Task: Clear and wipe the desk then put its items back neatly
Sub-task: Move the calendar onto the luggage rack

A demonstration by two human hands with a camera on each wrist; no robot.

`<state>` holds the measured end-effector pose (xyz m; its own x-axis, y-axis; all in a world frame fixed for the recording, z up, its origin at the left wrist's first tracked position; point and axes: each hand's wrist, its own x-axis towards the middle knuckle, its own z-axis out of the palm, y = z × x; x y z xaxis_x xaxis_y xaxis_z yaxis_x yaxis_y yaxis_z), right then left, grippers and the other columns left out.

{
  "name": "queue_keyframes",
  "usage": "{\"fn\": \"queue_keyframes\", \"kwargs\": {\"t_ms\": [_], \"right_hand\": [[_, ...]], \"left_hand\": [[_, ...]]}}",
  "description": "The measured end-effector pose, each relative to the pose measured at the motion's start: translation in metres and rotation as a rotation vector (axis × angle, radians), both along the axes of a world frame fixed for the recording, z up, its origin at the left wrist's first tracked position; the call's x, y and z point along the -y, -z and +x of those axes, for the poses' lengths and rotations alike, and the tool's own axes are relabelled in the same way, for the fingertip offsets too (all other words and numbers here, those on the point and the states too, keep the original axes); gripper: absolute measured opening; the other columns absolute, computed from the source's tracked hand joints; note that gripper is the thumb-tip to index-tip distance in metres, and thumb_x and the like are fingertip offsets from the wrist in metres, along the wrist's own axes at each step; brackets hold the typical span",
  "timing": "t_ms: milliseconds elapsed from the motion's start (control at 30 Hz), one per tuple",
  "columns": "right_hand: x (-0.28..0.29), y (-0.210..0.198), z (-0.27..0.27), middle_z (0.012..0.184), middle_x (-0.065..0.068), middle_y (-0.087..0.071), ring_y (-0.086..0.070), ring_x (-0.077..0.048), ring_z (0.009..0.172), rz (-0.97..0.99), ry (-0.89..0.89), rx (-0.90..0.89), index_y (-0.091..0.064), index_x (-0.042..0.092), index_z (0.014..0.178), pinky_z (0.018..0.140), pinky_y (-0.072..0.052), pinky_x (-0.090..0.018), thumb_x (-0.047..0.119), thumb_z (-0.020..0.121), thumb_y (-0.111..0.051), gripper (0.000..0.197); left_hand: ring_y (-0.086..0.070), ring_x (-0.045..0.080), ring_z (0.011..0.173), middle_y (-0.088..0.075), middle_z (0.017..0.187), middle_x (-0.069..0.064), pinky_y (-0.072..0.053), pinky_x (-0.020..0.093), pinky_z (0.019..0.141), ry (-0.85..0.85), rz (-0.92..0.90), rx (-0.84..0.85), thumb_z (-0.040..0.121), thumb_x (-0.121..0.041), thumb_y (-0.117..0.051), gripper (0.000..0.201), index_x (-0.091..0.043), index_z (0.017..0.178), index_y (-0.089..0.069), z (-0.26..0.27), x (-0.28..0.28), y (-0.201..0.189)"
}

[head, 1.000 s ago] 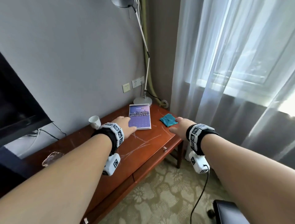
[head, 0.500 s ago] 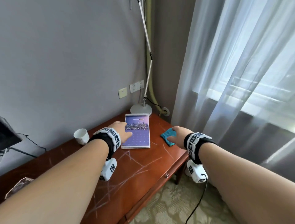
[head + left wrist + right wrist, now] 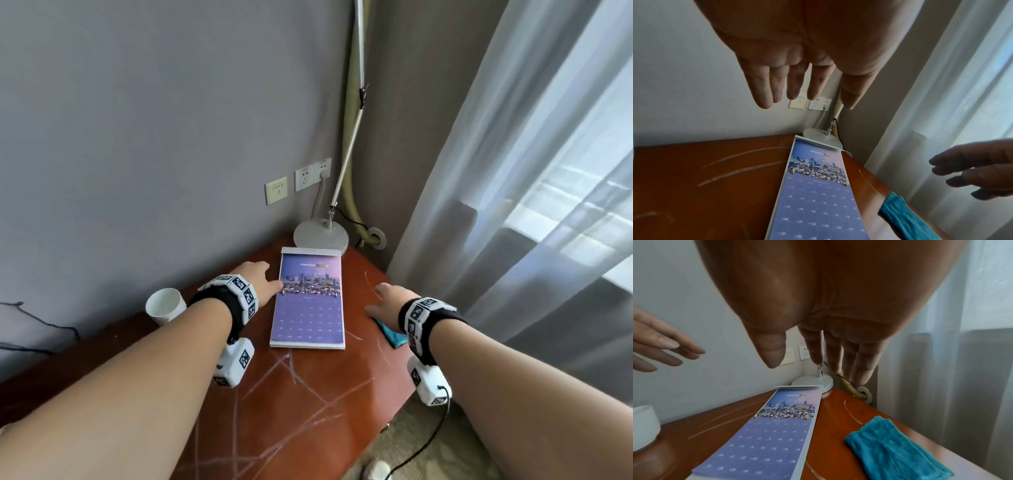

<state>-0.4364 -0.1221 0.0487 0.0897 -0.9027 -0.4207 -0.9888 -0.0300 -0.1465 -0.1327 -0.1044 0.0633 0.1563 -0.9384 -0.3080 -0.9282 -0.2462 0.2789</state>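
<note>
A purple calendar point(image 3: 308, 308) with a city photo lies flat on the reddish wooden desk point(image 3: 308, 394), also shown in the left wrist view as the calendar point(image 3: 813, 199) and in the right wrist view as the calendar point(image 3: 768, 439). My left hand point(image 3: 255, 279) hovers open at its left edge, fingers straight, holding nothing. My right hand point(image 3: 388, 301) hovers open above a folded teal cloth point(image 3: 394, 334), fingers spread; the cloth point(image 3: 894, 449) lies on the desk near its right edge. A white paper cup point(image 3: 166, 305) stands behind my left wrist.
A desk lamp's round base point(image 3: 320, 234) stands in the far corner, its thin arm rising along the wall. Wall sockets point(image 3: 311, 173) with a plugged cable sit above it. Sheer curtains point(image 3: 513, 205) hang at the right. The desk surface carries pale scratch streaks.
The view has closed in on the desk corner. Both hands moved forward; the left now sits by the calendar's upper left edge, and the right has lifted off and past the teal cloth.
</note>
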Motion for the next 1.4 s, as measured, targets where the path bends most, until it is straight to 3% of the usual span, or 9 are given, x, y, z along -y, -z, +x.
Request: {"fn": "queue_keyframes", "kwargs": {"t_ms": [367, 500, 667, 733, 867, 1000, 1067, 1233, 1400], "right_hand": [[0.125, 0.064, 0.03, 0.144, -0.012, -0.057, -0.056, -0.032, 0.129, 0.174, -0.147, 0.016, -0.044, 0.012, 0.148, 0.104, -0.048, -0.037, 0.043, 0.097, -0.061, 0.062], [0.169, 0.09, 0.035, 0.144, -0.011, -0.057, -0.056, -0.031, 0.128, 0.237, -0.102, 0.107, -0.045, 0.013, 0.148, 0.102, -0.047, -0.035, 0.049, 0.096, -0.061, 0.065], [0.193, 0.125, 0.043, 0.131, -0.012, -0.064, -0.062, -0.032, 0.114, 0.314, -0.043, 0.193, -0.055, 0.014, 0.137, 0.089, -0.049, -0.033, 0.053, 0.094, -0.062, 0.059], [0.196, 0.134, 0.046, 0.126, -0.011, -0.065, -0.062, -0.031, 0.109, 0.343, -0.019, 0.221, -0.056, 0.014, 0.134, 0.083, -0.047, -0.031, 0.05, 0.095, -0.063, 0.054], [0.194, 0.153, 0.045, 0.096, -0.006, -0.071, -0.071, -0.027, 0.082, 0.391, 0.193, 0.406, -0.058, 0.019, 0.122, 0.074, -0.061, -0.042, 0.048, 0.092, -0.064, 0.042], [0.18, 0.163, 0.041, 0.089, -0.007, -0.067, -0.068, -0.03, 0.081, 0.462, 0.462, 0.594, -0.061, 0.013, 0.125, 0.078, -0.061, -0.049, 0.035, 0.091, -0.073, 0.042], [0.172, 0.17, 0.04, 0.087, -0.004, -0.063, -0.064, -0.029, 0.087, 0.472, 0.506, 0.617, -0.064, 0.009, 0.123, 0.089, -0.059, -0.053, 0.035, 0.091, -0.074, 0.042], [0.161, 0.161, 0.041, 0.124, -0.009, -0.065, -0.06, -0.026, 0.111, 0.443, 0.523, 0.696, -0.057, 0.008, 0.136, 0.095, -0.046, -0.034, 0.039, 0.089, -0.077, 0.06], [0.144, 0.131, 0.052, 0.109, -0.003, -0.063, -0.058, -0.014, 0.091, 0.373, 0.512, 0.832, -0.061, 0.013, 0.124, 0.075, -0.043, -0.026, 0.026, 0.092, -0.075, 0.038]], "left_hand": [[-0.047, 0.029, 0.139, -0.044, 0.156, 0.009, -0.039, 0.037, 0.115, -0.249, 0.149, -0.065, 0.096, -0.053, -0.057, 0.067, -0.021, 0.153, -0.043, 0.017, 0.066, 0.061], [-0.051, 0.027, 0.136, -0.053, 0.15, 0.006, -0.039, 0.036, 0.114, -0.471, 0.192, -0.28, 0.096, -0.052, -0.057, 0.062, -0.017, 0.147, -0.051, 0.009, 0.083, 0.094], [-0.061, 0.037, 0.125, -0.062, 0.136, 0.021, -0.051, 0.041, 0.099, -0.967, 0.2, -0.761, 0.098, -0.035, -0.065, 0.045, -0.004, 0.131, -0.064, -0.006, 0.09, 0.136], [-0.061, 0.038, 0.125, -0.062, 0.136, 0.022, -0.052, 0.04, 0.095, -1.065, 0.236, -0.8, 0.093, -0.032, -0.07, 0.048, -0.002, 0.13, -0.064, -0.007, 0.092, 0.154], [-0.062, 0.036, 0.121, -0.064, 0.132, 0.021, -0.044, 0.029, 0.084, -1.029, 0.355, -0.658, 0.095, -0.033, -0.064, 0.045, -0.002, 0.127, -0.067, -0.017, 0.096, 0.163], [-0.058, 0.026, 0.073, -0.064, 0.088, 0.009, -0.044, 0.034, 0.083, -0.935, 0.457, -0.51, 0.098, -0.047, -0.055, 0.039, -0.009, 0.101, -0.065, -0.031, 0.102, 0.157], [-0.06, 0.028, 0.084, -0.064, 0.099, 0.01, -0.045, 0.033, 0.091, -0.908, 0.507, -0.506, 0.096, -0.052, -0.053, 0.049, -0.011, 0.12, -0.064, -0.036, 0.101, 0.159], [-0.056, 0.03, 0.118, -0.053, 0.146, 0.012, -0.042, 0.035, 0.105, -0.842, 0.491, -0.583, 0.101, -0.05, -0.051, 0.055, -0.016, 0.144, -0.054, -0.047, 0.084, 0.151], [-0.055, 0.02, 0.076, -0.058, 0.09, 0.001, -0.039, 0.031, 0.074, -0.9, 0.236, -0.664, 0.099, -0.041, -0.061, 0.033, -0.014, 0.116, -0.055, -0.054, 0.067, 0.127]]}}
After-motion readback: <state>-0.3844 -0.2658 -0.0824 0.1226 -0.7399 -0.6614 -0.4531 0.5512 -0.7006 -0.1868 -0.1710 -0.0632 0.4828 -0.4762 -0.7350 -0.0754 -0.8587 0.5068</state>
